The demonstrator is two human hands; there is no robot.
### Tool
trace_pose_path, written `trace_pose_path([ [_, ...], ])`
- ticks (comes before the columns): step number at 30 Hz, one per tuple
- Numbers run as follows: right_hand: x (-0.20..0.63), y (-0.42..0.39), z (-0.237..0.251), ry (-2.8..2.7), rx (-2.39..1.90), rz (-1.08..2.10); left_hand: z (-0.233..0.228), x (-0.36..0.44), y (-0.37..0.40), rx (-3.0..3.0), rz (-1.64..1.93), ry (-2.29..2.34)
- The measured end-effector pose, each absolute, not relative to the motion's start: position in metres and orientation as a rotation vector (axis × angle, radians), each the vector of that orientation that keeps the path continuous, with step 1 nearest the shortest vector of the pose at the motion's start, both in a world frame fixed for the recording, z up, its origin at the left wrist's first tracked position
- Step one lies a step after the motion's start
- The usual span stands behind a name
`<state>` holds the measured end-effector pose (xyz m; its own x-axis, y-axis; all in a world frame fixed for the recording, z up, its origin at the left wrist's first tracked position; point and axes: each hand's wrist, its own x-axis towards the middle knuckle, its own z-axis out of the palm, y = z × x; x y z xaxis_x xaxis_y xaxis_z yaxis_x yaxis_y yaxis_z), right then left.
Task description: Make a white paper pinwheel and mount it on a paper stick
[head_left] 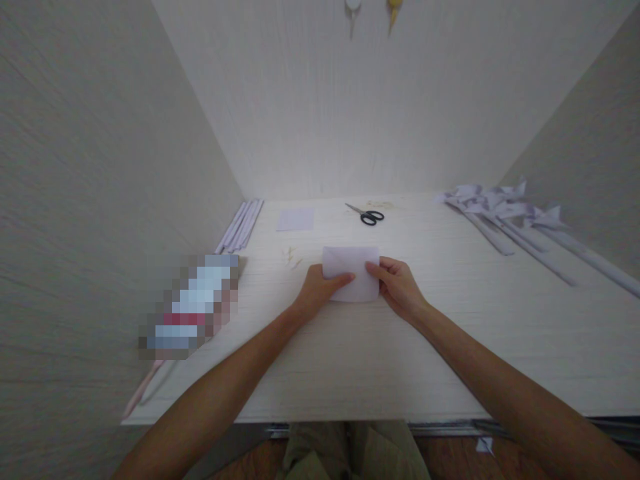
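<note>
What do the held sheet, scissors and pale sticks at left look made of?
Held sheet: likely matte paper; thin, lower edge curving, no shine.
Scissors: grey blades, probably metal; black handles, likely plastic, finish unclear.
Pale sticks: perhaps rolled paper; dull, coloured like the sheet.

Left hand [316,287] and right hand [401,285] pinch a paper sheet [351,263]; from it, scissors [363,212] (black-handled) lie just past twelve o'clock, paper rolls [243,225] at ten, pointed paper shapes [470,191] at two.
</note>
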<state>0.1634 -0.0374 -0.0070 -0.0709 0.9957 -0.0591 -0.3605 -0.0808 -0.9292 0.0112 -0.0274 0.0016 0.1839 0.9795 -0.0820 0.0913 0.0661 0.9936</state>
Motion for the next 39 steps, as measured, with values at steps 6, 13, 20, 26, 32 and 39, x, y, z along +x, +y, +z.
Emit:
trace_pose_path([
  [6,0.163,-0.038,-0.006,-0.954,-0.977,1.446,0.001,0.012,-0.027,1.292,0.982,1.187],
  [13,0.162,-0.041,-0.005,-0.941,-0.966,1.425,0.001,0.013,-0.027,1.252,1.025,1.18],
  [20,0.172,-0.032,0.002,-0.838,-1.136,1.185,-0.004,0.009,-0.024,1.116,1.115,1.116],
  [26,0.21,0.041,0.017,-1.445,-1.533,0.603,-0.009,0.007,-0.019,1.022,1.194,1.099],
  [32,0.222,0.105,0.015,-1.738,-1.858,0.093,-0.013,0.006,-0.016,1.0,1.213,1.093],
  [39,0.215,0.123,0.0,-1.784,-1.967,0.06,-0.013,0.008,-0.015,0.967,1.201,0.999],
])
